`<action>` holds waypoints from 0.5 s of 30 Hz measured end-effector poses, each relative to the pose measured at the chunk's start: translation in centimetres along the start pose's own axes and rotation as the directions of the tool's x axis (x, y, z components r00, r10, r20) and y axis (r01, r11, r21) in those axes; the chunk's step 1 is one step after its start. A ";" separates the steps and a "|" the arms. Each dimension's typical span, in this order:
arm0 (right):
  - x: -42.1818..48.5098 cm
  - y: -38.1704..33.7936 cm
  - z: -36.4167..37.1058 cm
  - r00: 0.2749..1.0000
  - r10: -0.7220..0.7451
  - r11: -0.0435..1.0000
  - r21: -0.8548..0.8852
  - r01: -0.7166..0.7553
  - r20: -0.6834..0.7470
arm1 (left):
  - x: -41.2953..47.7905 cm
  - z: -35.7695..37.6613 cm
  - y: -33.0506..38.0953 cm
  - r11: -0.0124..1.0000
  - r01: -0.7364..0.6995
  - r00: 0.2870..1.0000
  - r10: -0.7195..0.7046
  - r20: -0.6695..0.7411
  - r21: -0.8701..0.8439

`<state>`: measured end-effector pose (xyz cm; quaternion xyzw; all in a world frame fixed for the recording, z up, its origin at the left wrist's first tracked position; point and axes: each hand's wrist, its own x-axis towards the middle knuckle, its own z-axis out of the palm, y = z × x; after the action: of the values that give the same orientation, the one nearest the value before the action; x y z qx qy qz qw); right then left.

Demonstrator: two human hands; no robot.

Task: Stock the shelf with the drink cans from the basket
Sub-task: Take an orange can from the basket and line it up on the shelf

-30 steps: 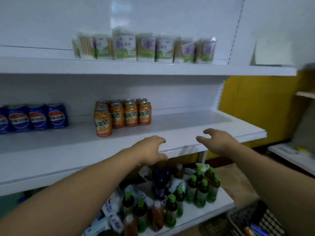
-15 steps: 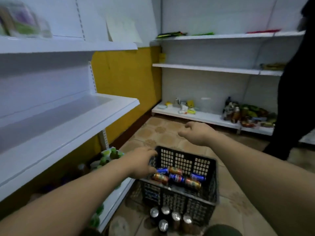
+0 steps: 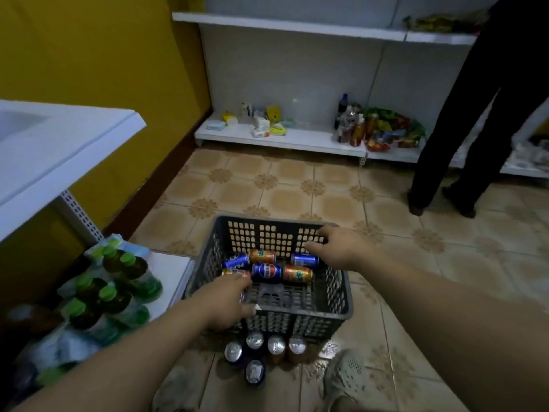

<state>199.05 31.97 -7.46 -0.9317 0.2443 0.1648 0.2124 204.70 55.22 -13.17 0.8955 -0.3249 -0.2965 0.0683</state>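
A dark grey plastic basket stands on the tiled floor and holds several drink cans lying on their sides. Among them are a blue cola can and an orange can. My left hand reaches into the near left corner with its fingers curled over another orange can, which is mostly hidden. My right hand hovers over the far right corner, fingers loose and holding nothing, just above a blue can. The white shelf juts in at the left.
Several cans stand upright on the floor in front of the basket. Green-capped bottles crowd the low shelf at left. A person in dark trousers stands at the right by another stocked shelf. My sandal is near the basket.
My view swung from the shelf down to the basket. Both hands dropped towards it; the left went onto an orange can and the right moved over the far right corner.
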 end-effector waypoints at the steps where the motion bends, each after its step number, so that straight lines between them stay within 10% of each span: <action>1: 1.7 0.0 1.0 0.999 0.008 1.000 0.003 -0.008 0.036 | 1.4 0.5 -1.0 1.000 0.017 1.000 -0.017 0.017 -0.006; 15: 25.0 -2.8 23.8 0.910 -0.104 0.966 0.258 -0.004 0.402 | 20.4 8.9 -16.0 0.969 0.226 0.971 -0.215 0.109 -0.101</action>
<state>216.29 35.87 -37.18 -0.8470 0.1888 0.3194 0.3805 220.75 55.67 -35.41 0.9053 -0.2088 -0.3632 0.0696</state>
